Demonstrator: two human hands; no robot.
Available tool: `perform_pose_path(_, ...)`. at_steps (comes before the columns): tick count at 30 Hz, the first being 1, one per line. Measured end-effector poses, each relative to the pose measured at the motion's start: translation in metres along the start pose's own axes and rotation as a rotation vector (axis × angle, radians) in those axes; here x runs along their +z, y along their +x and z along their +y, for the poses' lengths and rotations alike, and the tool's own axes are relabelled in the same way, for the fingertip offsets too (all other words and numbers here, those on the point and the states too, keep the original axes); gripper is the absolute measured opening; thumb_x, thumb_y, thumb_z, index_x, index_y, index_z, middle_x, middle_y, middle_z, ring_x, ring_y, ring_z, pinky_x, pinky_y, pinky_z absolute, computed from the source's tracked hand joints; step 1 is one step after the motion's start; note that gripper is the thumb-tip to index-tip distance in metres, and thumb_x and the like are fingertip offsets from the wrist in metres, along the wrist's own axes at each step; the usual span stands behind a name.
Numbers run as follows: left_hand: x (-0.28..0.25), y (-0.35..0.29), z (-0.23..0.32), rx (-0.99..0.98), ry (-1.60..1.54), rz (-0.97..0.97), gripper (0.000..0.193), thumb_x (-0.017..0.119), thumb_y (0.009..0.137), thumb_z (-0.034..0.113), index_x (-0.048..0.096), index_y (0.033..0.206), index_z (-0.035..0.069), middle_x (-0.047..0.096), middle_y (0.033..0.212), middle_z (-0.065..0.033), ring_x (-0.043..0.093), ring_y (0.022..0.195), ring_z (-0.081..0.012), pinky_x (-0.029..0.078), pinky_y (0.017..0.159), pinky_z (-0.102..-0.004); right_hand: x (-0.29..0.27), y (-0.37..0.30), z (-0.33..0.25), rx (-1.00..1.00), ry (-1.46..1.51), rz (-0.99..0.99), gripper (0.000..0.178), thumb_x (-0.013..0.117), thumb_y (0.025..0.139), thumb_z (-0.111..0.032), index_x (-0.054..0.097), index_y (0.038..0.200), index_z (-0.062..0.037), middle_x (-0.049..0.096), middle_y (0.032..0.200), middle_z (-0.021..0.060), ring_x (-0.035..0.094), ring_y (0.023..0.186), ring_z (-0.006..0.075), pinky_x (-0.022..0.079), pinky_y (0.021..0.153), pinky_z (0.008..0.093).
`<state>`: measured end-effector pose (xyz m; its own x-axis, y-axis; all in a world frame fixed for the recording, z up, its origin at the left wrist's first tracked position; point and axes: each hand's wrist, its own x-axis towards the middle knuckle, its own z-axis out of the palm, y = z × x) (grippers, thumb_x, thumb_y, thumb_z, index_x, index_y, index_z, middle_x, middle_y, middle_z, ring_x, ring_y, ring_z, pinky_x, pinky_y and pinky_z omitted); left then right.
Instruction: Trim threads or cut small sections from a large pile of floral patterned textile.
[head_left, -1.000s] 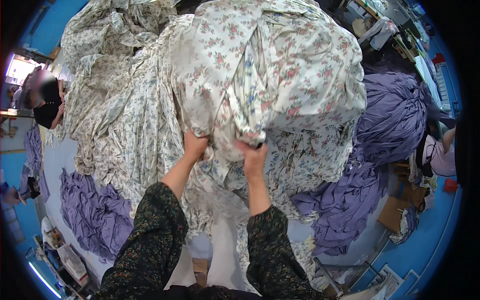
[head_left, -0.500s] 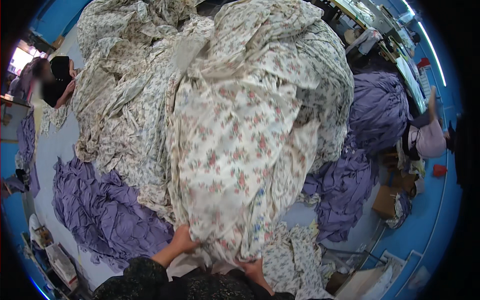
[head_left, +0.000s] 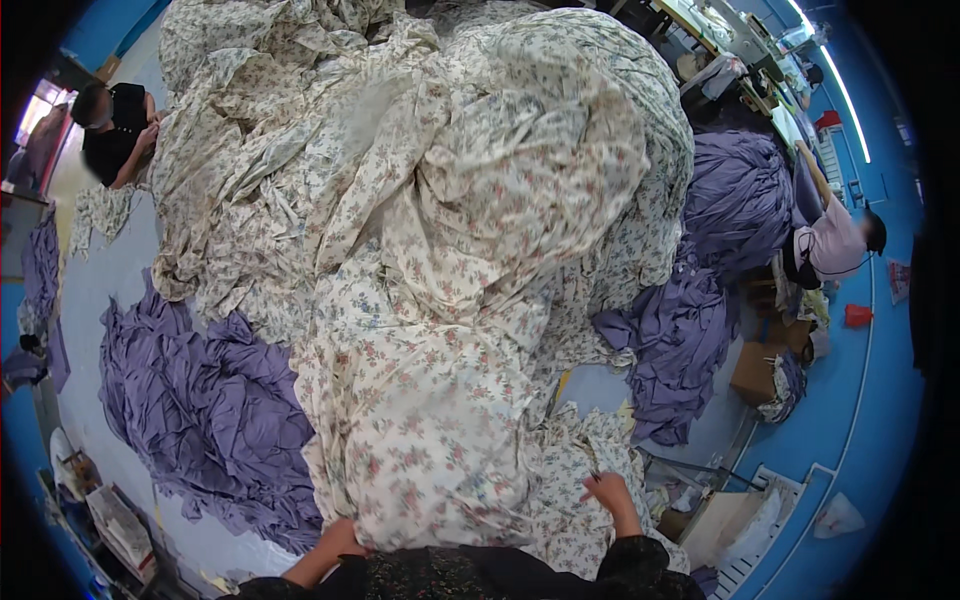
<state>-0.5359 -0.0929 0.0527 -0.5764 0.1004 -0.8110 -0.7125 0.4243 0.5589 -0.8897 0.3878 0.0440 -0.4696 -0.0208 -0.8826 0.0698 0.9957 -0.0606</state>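
Note:
A large heap of cream floral cloth [head_left: 430,440], printed with small red and blue flowers, fills the middle and runs down to my body. At its near left edge my left hand [head_left: 340,538] is closed on the cloth, its fingertips partly hidden by the fold. My right hand [head_left: 610,492] is raised to the right of that near panel, over a second floral piece [head_left: 575,520]. Its fingers are curled together; a thin dark thing shows at the fingertips, too small to name.
Purple cloth piles lie at left [head_left: 210,420] and right [head_left: 685,350]. At far left a person in black [head_left: 115,130] handles the heap's edge; another in a pale top [head_left: 832,240] reaches toward a table at right. A cardboard box [head_left: 757,372] and a white rack [head_left: 765,530] stand at right.
My right hand has let go of the cloth and moved up and right. My left hand has come down and left with the cloth's edge. The near panel lies lower and flatter; the heap has slumped.

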Motion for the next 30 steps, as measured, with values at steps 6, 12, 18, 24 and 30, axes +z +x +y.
perform_pose_path(6,-0.068,0.116,-0.06,-0.59,-0.042,0.934,0.035,0.068,0.071,0.007,0.063,0.105,0.002,0.064,0.099,-0.0259,0.061,0.096,-0.0427,0.048,0.083,-0.047,-0.103,0.126,-0.085,-0.359,0.314,0.313,0.041,0.067,0.084,-0.042,0.072,0.09,-0.002,0.071,0.081,0.0153,0.068,0.074,0.0274,0.049,0.066,0.0359)
perform_pose_path(12,-0.08,0.204,-0.102,-0.342,0.058,1.127,0.03,0.062,0.08,0.01,0.057,0.107,-0.004,0.065,0.092,-0.0236,0.064,0.082,-0.0378,0.051,0.07,-0.0435,-0.377,0.366,-0.094,-0.608,1.253,0.587,0.049,0.068,0.086,-0.041,0.063,0.124,-0.0095,0.065,0.12,0.0156,0.063,0.104,0.0247,0.047,0.093,0.0334)
perform_pose_path(18,-0.077,0.251,0.008,-0.41,-0.855,0.676,0.022,0.052,0.092,0.013,0.06,0.108,0.001,0.066,0.078,-0.0085,0.064,0.058,-0.0166,0.051,0.05,-0.0285,-0.516,0.518,-0.222,-0.487,2.152,0.158,0.078,0.066,0.084,-0.056,0.043,0.14,-0.0062,0.054,0.135,0.0123,0.052,0.122,0.0298,0.034,0.105,0.0507)
perform_pose_path(24,-0.114,0.378,0.137,-0.132,-0.103,0.413,0.031,0.055,0.088,0.025,0.066,0.101,0.0,0.068,0.083,-0.0175,0.068,0.078,-0.03,0.053,0.074,-0.0371,-0.617,0.544,-0.293,-0.424,2.287,0.364,0.052,0.068,0.086,-0.045,0.056,0.129,-0.0169,0.061,0.115,0.0109,0.056,0.098,0.0264,0.041,0.091,0.0482)
perform_pose_path(30,-0.237,0.539,0.351,0.25,-0.257,0.759,0.025,0.054,0.095,0.022,0.065,0.099,-0.001,0.067,0.078,-0.008,0.061,0.069,-0.0147,0.049,0.066,-0.0293,-0.559,0.46,-0.322,-0.831,2.18,0.387,0.038,0.07,0.083,-0.019,0.062,0.117,-0.0021,0.069,0.101,0.0091,0.067,0.082,0.0212,0.055,0.064,0.0347)
